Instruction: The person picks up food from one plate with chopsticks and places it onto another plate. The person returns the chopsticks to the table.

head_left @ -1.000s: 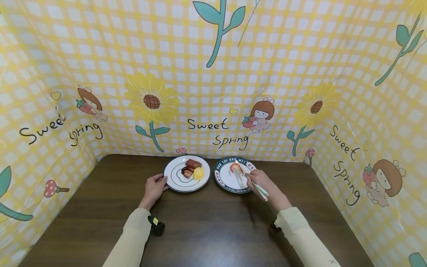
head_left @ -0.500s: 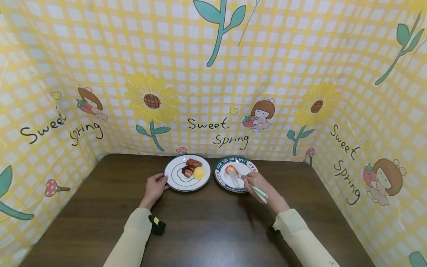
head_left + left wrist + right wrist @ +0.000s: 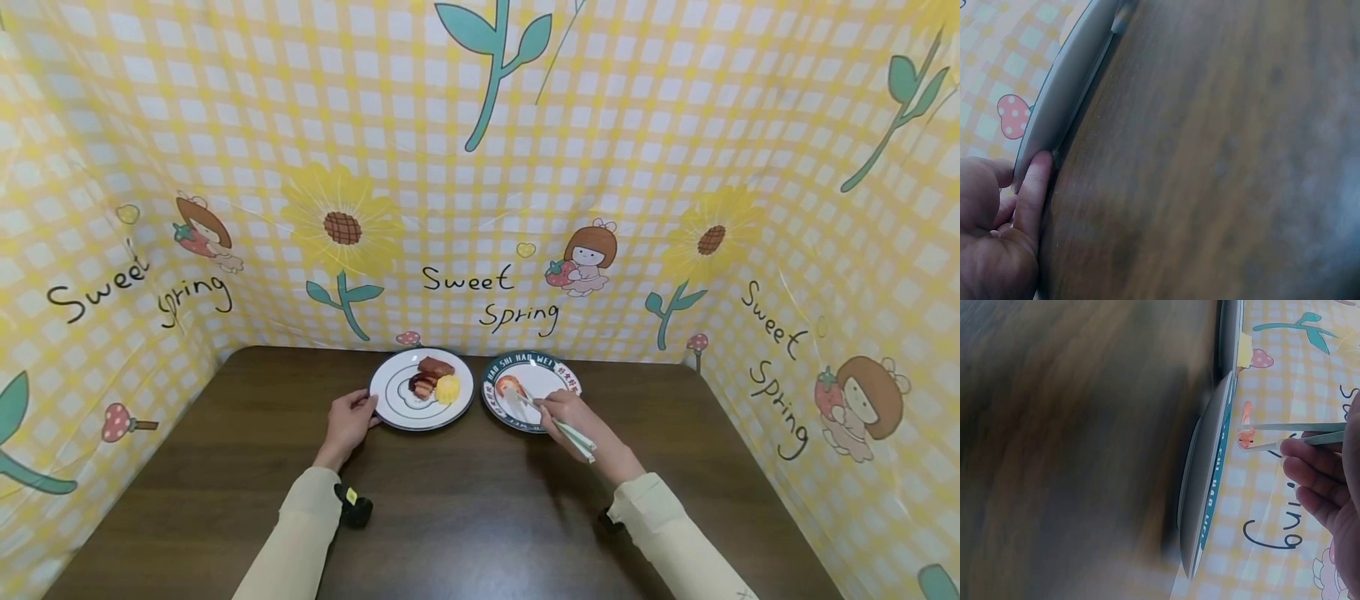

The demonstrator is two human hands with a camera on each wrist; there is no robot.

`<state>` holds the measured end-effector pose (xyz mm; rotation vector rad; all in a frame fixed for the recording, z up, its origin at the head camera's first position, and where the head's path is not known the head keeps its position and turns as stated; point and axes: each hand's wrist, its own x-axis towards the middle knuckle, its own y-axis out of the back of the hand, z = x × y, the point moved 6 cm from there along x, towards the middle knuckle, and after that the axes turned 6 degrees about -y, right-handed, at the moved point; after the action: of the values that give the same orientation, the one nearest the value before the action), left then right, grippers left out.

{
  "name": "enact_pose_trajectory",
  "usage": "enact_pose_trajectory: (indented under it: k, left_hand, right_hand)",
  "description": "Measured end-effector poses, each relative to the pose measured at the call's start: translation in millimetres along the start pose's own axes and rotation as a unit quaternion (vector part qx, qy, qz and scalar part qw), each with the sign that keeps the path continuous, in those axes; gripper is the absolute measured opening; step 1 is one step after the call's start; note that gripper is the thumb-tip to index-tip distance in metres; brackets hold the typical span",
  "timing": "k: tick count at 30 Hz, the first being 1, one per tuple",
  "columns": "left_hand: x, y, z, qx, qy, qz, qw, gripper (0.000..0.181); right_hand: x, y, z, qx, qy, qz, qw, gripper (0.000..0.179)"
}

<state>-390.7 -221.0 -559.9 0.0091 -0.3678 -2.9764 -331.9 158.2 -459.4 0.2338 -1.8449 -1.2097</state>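
My left hand (image 3: 348, 427) pinches the left edge of a white plate (image 3: 389, 400). In the left wrist view, its fingers (image 3: 1034, 190) lie against the plate's underside. On that plate are reddish-brown meat pieces (image 3: 436, 367) and a yellow scalloped piece (image 3: 447, 389). With my right hand (image 3: 577, 419) I hold a pair of pale green chopsticks (image 3: 573, 435). Their tips grip an orange-and-white shrimp (image 3: 509, 387), seen above the rim of the green-edged plate (image 3: 522, 359) in the right wrist view. Part of this plate's near right rim is hidden behind my right hand.
Both plates stand side by side on a dark brown wooden table (image 3: 450, 517), close to its far edge. Yellow checked cloth (image 3: 480, 208) with printed flowers hangs behind and at both sides.
My right hand, the chopsticks and the shrimp have moved left across the green-edged plate. My left hand and the white plate have stayed in place.
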Motion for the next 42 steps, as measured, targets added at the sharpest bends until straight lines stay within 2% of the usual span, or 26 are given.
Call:
enact_pose_trajectory:
  k: [15, 26, 42]
  left_hand:
    - [-2.6, 0.2, 0.5, -0.003, 0.004, -0.003, 1.0, 0.054]
    - [-1.8, 0.0, 0.9, 0.004, 0.006, -0.004, 1.0, 0.055]
    - [-0.7, 0.8, -1.0, 0.008, 0.002, 0.001, 1.0, 0.053]
  right_hand:
    - [5.1, -1.0, -10.0, 0.012, -0.003, -0.016, 0.9998, 0.022]
    - [9.7, -1.3, -16.0, 0.022, 0.01, -0.006, 0.9997, 0.022]
    - [22.0, -10.7, -31.4, 0.059, 0.019, -0.038, 0.9974, 0.025]
